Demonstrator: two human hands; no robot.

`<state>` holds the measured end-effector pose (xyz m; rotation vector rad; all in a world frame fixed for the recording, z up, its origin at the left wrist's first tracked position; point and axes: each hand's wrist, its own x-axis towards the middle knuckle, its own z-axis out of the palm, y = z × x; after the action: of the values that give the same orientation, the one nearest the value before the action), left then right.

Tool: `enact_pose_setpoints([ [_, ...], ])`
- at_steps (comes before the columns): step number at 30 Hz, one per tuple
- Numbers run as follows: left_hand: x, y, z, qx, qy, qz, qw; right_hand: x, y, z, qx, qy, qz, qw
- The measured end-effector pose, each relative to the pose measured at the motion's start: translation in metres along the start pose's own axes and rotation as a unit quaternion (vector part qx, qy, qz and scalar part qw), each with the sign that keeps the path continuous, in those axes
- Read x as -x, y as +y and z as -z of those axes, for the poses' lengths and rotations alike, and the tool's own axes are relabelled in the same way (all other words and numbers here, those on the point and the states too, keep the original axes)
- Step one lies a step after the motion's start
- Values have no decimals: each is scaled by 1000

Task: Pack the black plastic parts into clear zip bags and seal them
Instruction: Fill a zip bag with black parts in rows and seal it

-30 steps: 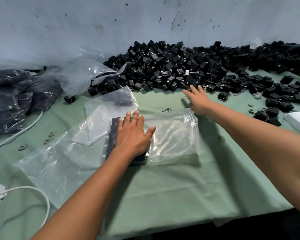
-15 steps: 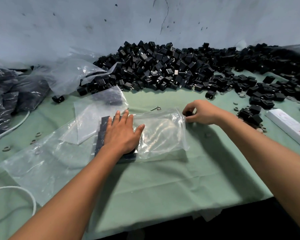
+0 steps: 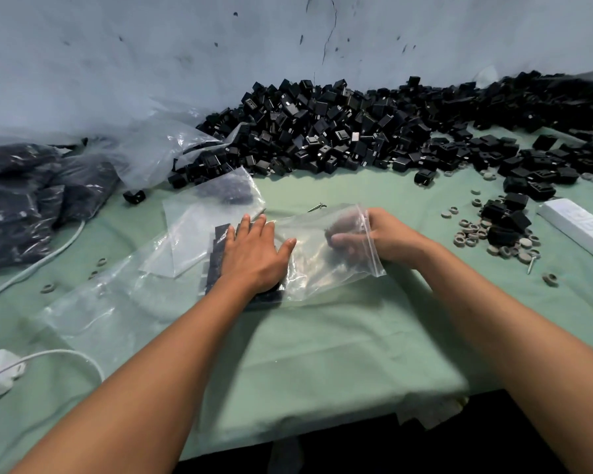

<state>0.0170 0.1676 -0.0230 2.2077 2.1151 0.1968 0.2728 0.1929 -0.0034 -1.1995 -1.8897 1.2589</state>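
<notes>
1. The left hand lies flat, fingers straight, on a row of black parts in the middle of the frame.
2. The right hand is inside the mouth of a clear bag, fingers curled; what it holds is blurred.
3. A big pile of black parts sits at the top, on the green desk.
4. Full bags lie at the left.

At frame centre the left hand lies flat on a row of black parts inside a clear zip bag. The right hand reaches into the bag mouth, fingers curled. A big pile of black parts fills the upper right of the green table.
</notes>
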Motion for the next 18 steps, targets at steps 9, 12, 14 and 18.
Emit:
enact_pose_setpoints([
  [9,2,1,1,2,-2,0,1000,-11,2,-8,89,-52,10,995],
  [12,2,1,1,4,-2,0,1000,-14,-2,-10,98,-76,-10,992],
  [14,2,1,1,3,-1,0,1000,-18,-2,-17,130,-75,6,989],
  [18,1,2,1,3,-3,4,1000,-27,-1,-17,168,-51,41,984],
])
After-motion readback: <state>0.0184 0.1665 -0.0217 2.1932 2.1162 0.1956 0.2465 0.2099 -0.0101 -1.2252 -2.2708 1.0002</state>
